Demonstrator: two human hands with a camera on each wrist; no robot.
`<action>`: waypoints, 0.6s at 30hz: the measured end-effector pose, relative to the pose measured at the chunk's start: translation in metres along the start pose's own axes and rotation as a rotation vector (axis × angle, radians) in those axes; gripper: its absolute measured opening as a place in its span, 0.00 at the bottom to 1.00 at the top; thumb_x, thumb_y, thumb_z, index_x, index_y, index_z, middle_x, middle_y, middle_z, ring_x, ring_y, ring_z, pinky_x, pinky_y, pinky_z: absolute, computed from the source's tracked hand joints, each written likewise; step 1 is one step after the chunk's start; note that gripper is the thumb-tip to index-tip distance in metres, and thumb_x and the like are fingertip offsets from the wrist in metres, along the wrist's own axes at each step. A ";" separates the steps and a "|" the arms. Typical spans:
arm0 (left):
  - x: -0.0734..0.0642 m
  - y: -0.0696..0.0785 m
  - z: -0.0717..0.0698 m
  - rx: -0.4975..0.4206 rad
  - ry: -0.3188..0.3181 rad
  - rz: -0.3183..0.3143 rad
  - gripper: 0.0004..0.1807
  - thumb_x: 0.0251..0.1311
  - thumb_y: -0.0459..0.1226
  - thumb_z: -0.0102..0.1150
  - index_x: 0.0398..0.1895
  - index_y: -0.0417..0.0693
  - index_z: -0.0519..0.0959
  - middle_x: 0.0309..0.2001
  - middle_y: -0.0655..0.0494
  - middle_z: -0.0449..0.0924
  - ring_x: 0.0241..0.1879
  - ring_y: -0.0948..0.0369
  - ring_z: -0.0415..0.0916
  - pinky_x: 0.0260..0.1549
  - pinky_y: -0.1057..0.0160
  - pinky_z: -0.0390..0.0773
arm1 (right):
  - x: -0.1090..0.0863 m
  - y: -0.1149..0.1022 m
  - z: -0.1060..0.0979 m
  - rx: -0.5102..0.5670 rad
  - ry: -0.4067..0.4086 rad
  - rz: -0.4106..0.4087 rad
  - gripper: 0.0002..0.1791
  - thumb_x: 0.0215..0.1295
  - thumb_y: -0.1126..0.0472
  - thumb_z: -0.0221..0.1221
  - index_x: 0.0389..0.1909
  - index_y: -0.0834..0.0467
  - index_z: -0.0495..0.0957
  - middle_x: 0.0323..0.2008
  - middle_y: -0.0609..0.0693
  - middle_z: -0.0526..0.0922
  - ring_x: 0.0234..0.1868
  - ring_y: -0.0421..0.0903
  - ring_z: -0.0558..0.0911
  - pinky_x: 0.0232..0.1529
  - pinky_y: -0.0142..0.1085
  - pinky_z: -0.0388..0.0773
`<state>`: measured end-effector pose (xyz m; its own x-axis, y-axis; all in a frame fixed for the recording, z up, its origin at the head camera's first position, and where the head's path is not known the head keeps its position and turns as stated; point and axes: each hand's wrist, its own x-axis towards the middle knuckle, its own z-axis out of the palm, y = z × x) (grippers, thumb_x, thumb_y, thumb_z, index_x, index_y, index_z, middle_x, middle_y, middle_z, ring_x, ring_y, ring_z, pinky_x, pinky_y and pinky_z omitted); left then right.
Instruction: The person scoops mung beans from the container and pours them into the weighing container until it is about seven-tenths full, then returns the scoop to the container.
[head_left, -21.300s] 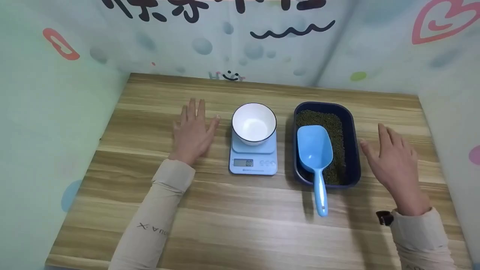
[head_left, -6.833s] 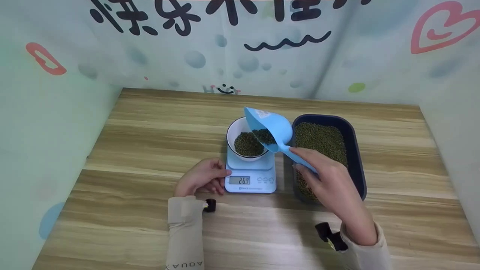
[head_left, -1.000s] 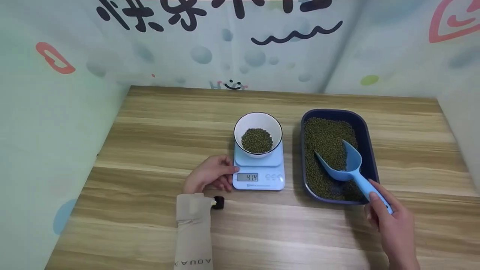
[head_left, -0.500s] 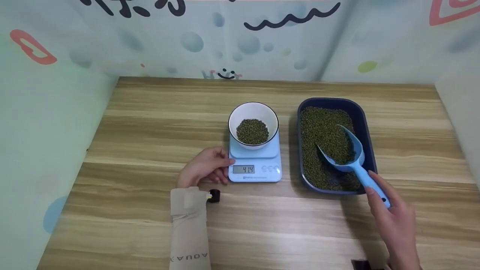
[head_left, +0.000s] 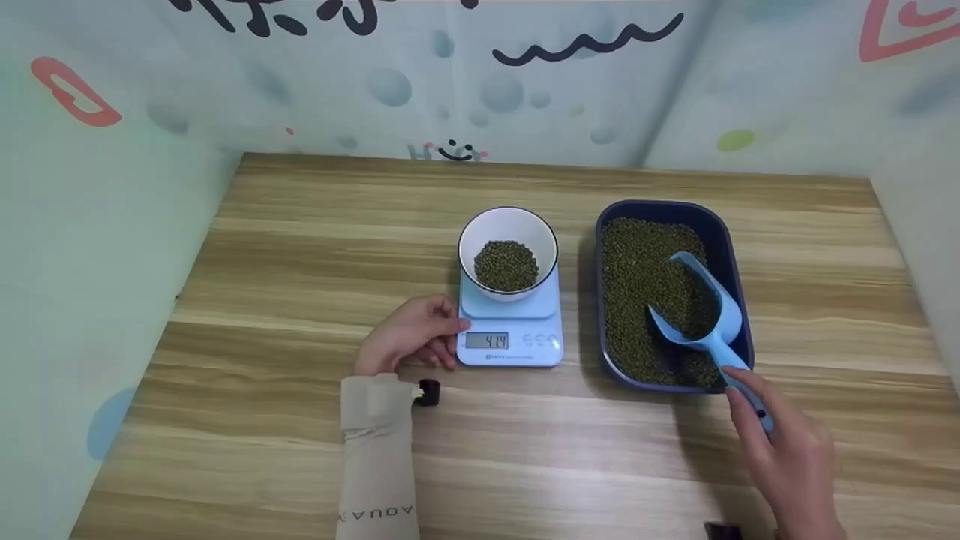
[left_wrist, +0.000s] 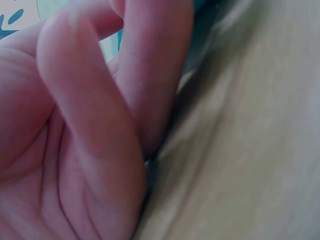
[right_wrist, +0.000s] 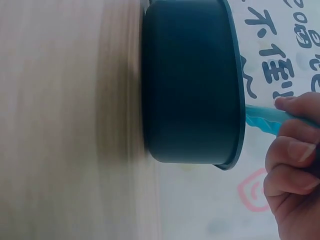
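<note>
In the head view my left hand [head_left: 409, 335] holds the left edge of a light-blue kitchen scale [head_left: 517, 352], thumb on its top edge and fingers curled beside it. The display seems to read 41.4. On the scale stands a white bowl [head_left: 507, 223] with a heap of small green beans [head_left: 505, 266]. My right hand [head_left: 791, 450] grips the handle of a blue scoop [head_left: 727, 322]. The scoop's head is in the dark-blue bin [head_left: 721, 244] among more beans, and some beans lie in it. In the right wrist view the bin's side hides the scoop's head.
Everything stands on a wooden table [head_left: 315, 247]. A printed curtain [head_left: 570, 105] closes off the back, and pale walls rise at both sides. A black wrist strap piece [head_left: 427, 392] shows at the left cuff.
Since 21.3 s ago the bowl has gained beans, and the reading has risen from 0.0 to 41.4. Over the last second the scoop shifted slightly right in the bin; the left hand stayed put.
</note>
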<state>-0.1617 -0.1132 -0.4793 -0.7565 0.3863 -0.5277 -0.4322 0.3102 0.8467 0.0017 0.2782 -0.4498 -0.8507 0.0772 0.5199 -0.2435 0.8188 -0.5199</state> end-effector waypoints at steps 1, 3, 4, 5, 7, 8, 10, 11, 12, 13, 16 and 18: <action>0.000 0.000 0.000 0.003 0.003 0.001 0.15 0.54 0.42 0.60 0.34 0.40 0.69 0.20 0.46 0.74 0.19 0.50 0.79 0.11 0.65 0.73 | 0.000 0.001 0.000 0.000 -0.001 -0.011 0.16 0.53 0.69 0.61 0.44 0.55 0.80 0.22 0.48 0.77 0.16 0.31 0.64 0.16 0.22 0.59; 0.001 0.000 0.001 0.005 0.006 -0.005 0.15 0.54 0.42 0.60 0.34 0.40 0.69 0.21 0.45 0.74 0.19 0.50 0.79 0.11 0.65 0.73 | -0.001 0.003 -0.001 -0.001 -0.003 -0.042 0.16 0.52 0.70 0.61 0.43 0.55 0.80 0.21 0.47 0.77 0.14 0.31 0.62 0.15 0.22 0.58; 0.001 0.000 0.002 0.003 0.006 -0.007 0.15 0.54 0.42 0.60 0.35 0.40 0.69 0.21 0.45 0.74 0.19 0.50 0.79 0.11 0.65 0.74 | -0.001 0.004 -0.002 0.001 0.000 -0.065 0.16 0.51 0.70 0.61 0.43 0.55 0.80 0.22 0.47 0.77 0.14 0.31 0.62 0.15 0.22 0.58; 0.001 0.000 0.002 0.002 0.004 -0.007 0.16 0.54 0.42 0.60 0.35 0.40 0.70 0.21 0.45 0.74 0.20 0.50 0.79 0.12 0.65 0.74 | -0.002 0.005 -0.002 0.002 0.000 -0.083 0.16 0.51 0.70 0.61 0.42 0.56 0.81 0.22 0.47 0.78 0.14 0.31 0.63 0.15 0.22 0.59; 0.002 0.000 0.003 0.005 -0.006 -0.006 0.16 0.54 0.42 0.60 0.35 0.39 0.69 0.22 0.45 0.74 0.20 0.49 0.79 0.12 0.64 0.74 | -0.002 0.007 -0.004 0.006 0.005 -0.121 0.15 0.51 0.70 0.61 0.42 0.56 0.81 0.23 0.48 0.80 0.14 0.32 0.64 0.16 0.22 0.60; 0.002 0.000 0.003 0.005 -0.010 -0.007 0.16 0.54 0.42 0.60 0.35 0.40 0.69 0.22 0.45 0.74 0.20 0.49 0.79 0.12 0.64 0.74 | -0.003 0.007 -0.004 0.007 0.006 -0.134 0.14 0.52 0.69 0.61 0.41 0.56 0.81 0.23 0.48 0.80 0.14 0.32 0.65 0.16 0.22 0.61; 0.002 -0.001 0.003 0.010 -0.010 -0.002 0.17 0.54 0.43 0.60 0.36 0.40 0.69 0.22 0.45 0.75 0.21 0.49 0.79 0.12 0.65 0.74 | -0.003 0.008 -0.005 0.011 0.009 -0.157 0.13 0.53 0.68 0.60 0.41 0.57 0.81 0.24 0.49 0.81 0.15 0.32 0.67 0.16 0.22 0.62; 0.002 -0.001 0.002 0.012 -0.009 -0.002 0.17 0.54 0.43 0.60 0.36 0.40 0.69 0.22 0.45 0.75 0.21 0.49 0.79 0.12 0.65 0.74 | -0.003 0.007 -0.005 0.009 0.008 -0.167 0.12 0.53 0.67 0.60 0.41 0.57 0.81 0.24 0.49 0.81 0.14 0.32 0.67 0.16 0.22 0.62; 0.002 -0.001 0.002 0.014 -0.006 -0.004 0.17 0.54 0.43 0.60 0.36 0.40 0.69 0.22 0.44 0.75 0.21 0.49 0.79 0.12 0.65 0.74 | -0.003 0.007 -0.005 0.007 0.004 -0.176 0.12 0.54 0.66 0.60 0.41 0.57 0.81 0.24 0.49 0.81 0.14 0.32 0.66 0.16 0.22 0.62; 0.002 -0.001 0.001 0.015 -0.001 -0.006 0.17 0.54 0.43 0.60 0.36 0.40 0.69 0.23 0.44 0.75 0.21 0.48 0.79 0.12 0.65 0.74 | -0.002 0.007 -0.005 0.006 -0.005 -0.178 0.11 0.56 0.65 0.59 0.41 0.57 0.81 0.24 0.48 0.81 0.14 0.32 0.66 0.15 0.22 0.62; 0.001 -0.001 0.000 0.023 0.010 -0.011 0.17 0.54 0.43 0.60 0.36 0.40 0.69 0.23 0.43 0.75 0.21 0.48 0.79 0.11 0.65 0.74 | -0.002 0.005 -0.006 0.005 -0.003 -0.199 0.10 0.57 0.62 0.58 0.40 0.56 0.81 0.22 0.47 0.79 0.12 0.31 0.63 0.13 0.22 0.60; 0.001 -0.001 0.000 0.027 0.006 -0.011 0.17 0.54 0.44 0.60 0.36 0.40 0.69 0.23 0.43 0.75 0.21 0.48 0.79 0.11 0.65 0.74 | -0.003 0.004 -0.008 0.004 0.002 -0.204 0.10 0.58 0.60 0.57 0.40 0.56 0.82 0.22 0.47 0.80 0.13 0.31 0.63 0.13 0.23 0.60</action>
<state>-0.1620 -0.1130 -0.4811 -0.7549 0.3773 -0.5364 -0.4274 0.3373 0.8388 0.0065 0.2858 -0.4482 -0.7828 -0.0892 0.6159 -0.4128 0.8150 -0.4067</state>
